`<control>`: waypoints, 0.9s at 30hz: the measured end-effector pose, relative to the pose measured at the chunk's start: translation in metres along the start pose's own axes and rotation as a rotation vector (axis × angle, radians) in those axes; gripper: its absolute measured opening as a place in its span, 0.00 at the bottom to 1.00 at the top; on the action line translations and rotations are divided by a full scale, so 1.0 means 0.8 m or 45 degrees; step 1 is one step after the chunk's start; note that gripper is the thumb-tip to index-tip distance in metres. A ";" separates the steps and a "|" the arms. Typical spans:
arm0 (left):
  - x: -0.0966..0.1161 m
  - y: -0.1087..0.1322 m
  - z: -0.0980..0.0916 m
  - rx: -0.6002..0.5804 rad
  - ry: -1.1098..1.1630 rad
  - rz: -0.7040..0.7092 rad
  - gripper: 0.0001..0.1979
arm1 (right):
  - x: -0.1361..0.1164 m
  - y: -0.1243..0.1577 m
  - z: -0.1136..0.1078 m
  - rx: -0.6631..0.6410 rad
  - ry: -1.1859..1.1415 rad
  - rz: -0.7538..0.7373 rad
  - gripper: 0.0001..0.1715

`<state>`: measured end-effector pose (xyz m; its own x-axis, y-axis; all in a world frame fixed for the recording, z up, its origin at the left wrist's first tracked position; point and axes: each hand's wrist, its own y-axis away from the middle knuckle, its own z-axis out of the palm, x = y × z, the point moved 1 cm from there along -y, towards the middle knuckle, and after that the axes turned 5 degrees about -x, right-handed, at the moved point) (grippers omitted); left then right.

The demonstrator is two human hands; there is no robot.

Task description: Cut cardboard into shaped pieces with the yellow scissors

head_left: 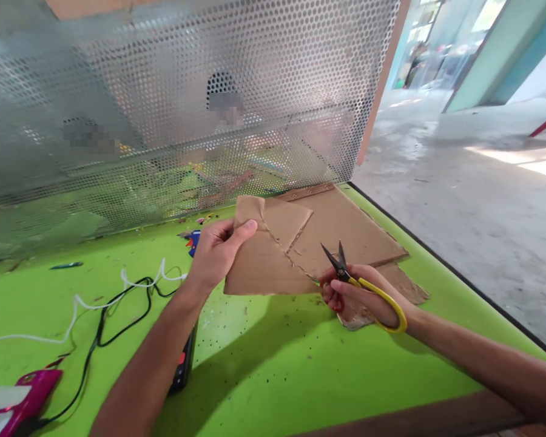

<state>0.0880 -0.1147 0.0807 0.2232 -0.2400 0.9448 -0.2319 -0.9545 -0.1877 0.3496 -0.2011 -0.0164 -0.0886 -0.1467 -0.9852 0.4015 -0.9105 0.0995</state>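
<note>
My left hand [216,252] is closed on the left edge of a brown cardboard piece [266,270], thumb on its upper face. The piece is held up over the green table [236,364] and has a rough cut edge running diagonally down its right side. In my right hand [370,291] is a pair of scissors [342,272] with dark blades spread apart, pointing away, and a large yellow handle loop. Something red shows under these fingers. The right fingertips are at the cardboard's lower right corner; whether they pinch it I cannot tell. Larger cardboard sheets [346,221] lie behind.
A perforated metal screen [273,79] stands along the table's far side, with people behind it. To the left are white and black cables [102,318], a blue glue gun [193,241], a pink device [30,400] and a pen [67,266]. A black object [182,370] lies by my left forearm.
</note>
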 end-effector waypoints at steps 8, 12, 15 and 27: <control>0.016 0.003 -0.051 0.350 0.051 0.201 0.14 | -0.030 -0.055 0.036 -0.138 0.126 -0.144 0.22; 0.010 -0.006 -0.078 0.336 0.089 0.260 0.16 | -0.052 -0.082 0.052 -0.122 0.108 -0.204 0.20; -0.004 -0.019 -0.102 0.299 0.115 0.252 0.17 | -0.062 -0.097 0.055 -0.147 0.127 -0.215 0.21; -0.052 -0.042 -0.113 0.372 0.116 0.298 0.19 | -0.054 -0.139 0.038 -0.102 0.176 -0.311 0.20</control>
<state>0.0012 -0.0568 0.0722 0.1080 -0.4528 0.8850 0.0157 -0.8893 -0.4570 0.2809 -0.1054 0.0190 -0.0686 0.1319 -0.9889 0.4545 -0.8783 -0.1487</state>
